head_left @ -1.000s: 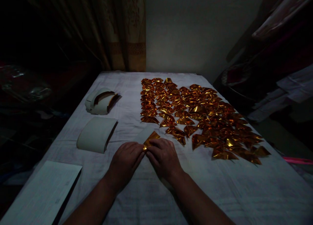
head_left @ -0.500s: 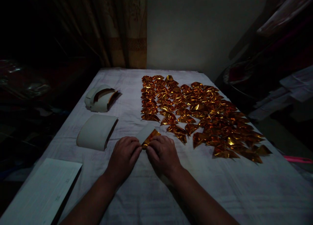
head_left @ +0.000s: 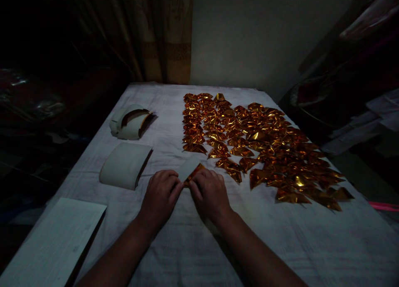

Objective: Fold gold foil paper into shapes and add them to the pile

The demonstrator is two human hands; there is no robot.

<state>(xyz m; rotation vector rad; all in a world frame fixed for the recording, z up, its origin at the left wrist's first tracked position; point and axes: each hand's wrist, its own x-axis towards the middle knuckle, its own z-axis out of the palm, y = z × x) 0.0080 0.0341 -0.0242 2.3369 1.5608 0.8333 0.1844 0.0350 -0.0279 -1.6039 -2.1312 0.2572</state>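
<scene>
Gold foil sheet [head_left: 192,171] | thin, crinkly, slippery | your left hand [head_left: 161,195] and right hand [head_left: 209,192] pinched its near corner | best held by edges

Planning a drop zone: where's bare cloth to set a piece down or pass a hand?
Bare cloth: the near strip of the table right of the right hand, below the gold folded pieces; also the lane between those pieces and the white stacks. Crowded: the table's right half, and around the left hand and the paper sheet.
</scene>
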